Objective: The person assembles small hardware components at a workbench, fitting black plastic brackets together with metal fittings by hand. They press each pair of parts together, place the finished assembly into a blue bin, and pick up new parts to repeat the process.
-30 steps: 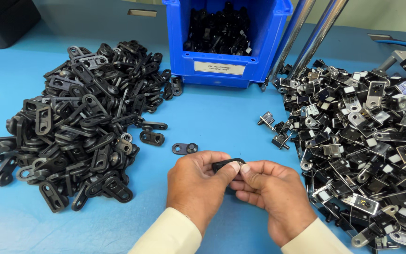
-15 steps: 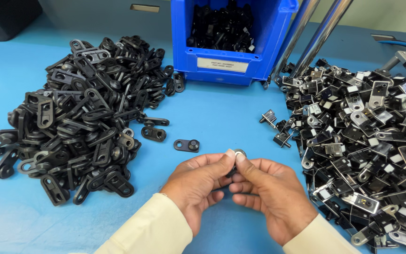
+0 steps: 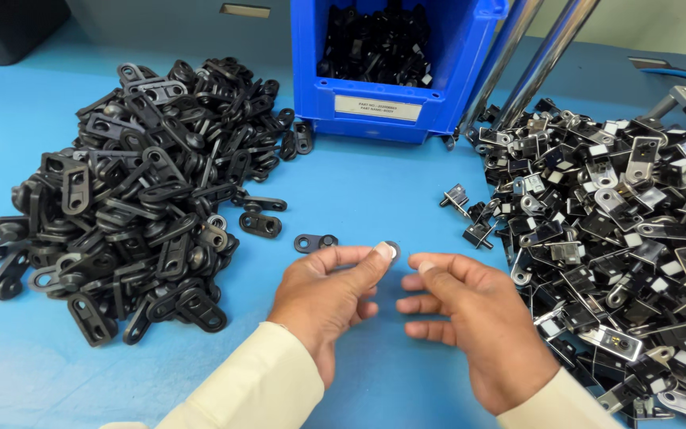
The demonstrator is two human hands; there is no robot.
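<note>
Left hand point(image 3: 331, 290) pinches 1 small ring point(image 3: 392, 249); 2 part piles.

The left-hand heap of black brackets point(image 3: 132, 191) is seen to be matt, dark-coated metal or plastic; which cannot be told. The right-hand heap of clips point(image 3: 621, 230) is bright, glossy metal mixed with black pieces. The blue bin point(image 3: 319, 79) is smooth, shiny plastic. The tabletop point(image 3: 375, 191) is covered in smooth blue matting. Both sleeves point(image 3: 248, 389) are of cream woven cloth.

Factory bench: part heaps point(image 3: 136, 191), parts bin point(image 3: 391, 63)
</note>
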